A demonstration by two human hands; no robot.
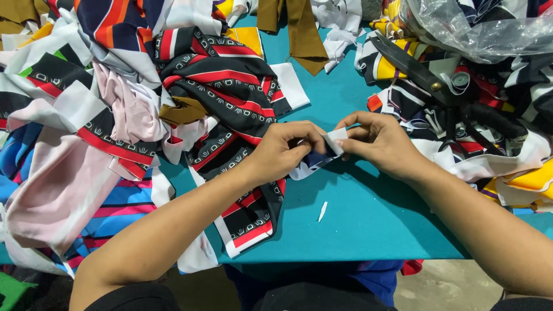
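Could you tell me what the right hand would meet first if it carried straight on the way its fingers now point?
Probably the left hand: the right hand points straight at it, both pinching the same small fabric piece.

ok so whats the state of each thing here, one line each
left hand: fingers pinched on the small cloth piece
right hand: fingers pinched on the same piece
cloth piece: held between both hands, above the table
scissors: closed, lying on the fabric pile at right
plastic bag: crumpled, on top of the pile
white scrap: loose on the table
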